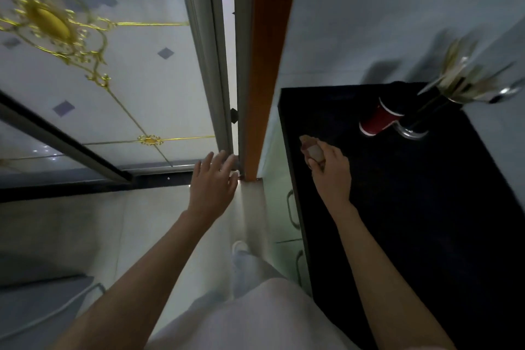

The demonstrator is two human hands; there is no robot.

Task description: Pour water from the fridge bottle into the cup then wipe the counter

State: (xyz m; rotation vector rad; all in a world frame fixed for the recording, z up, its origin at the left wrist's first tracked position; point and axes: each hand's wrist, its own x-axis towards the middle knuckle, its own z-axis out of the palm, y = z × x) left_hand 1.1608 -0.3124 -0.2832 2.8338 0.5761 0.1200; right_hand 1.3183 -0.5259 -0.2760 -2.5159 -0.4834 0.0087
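A red paper cup (379, 118) stands on the black counter (426, 207) near its far end. My right hand (331, 169) hovers over the counter's left part and grips a small crumpled brownish-white cloth (311, 148). My left hand (214, 179) reaches forward with fingers spread, its fingertips at the grey edge of the sliding glass door (224, 111). No bottle or fridge is in view.
A metal holder with utensils (443, 91) stands right beside the cup, blurred. A wooden door frame (264, 65) separates the glass door from the counter. Cabinet handles (291, 207) sit below the counter edge. Pale floor tiles lie below.
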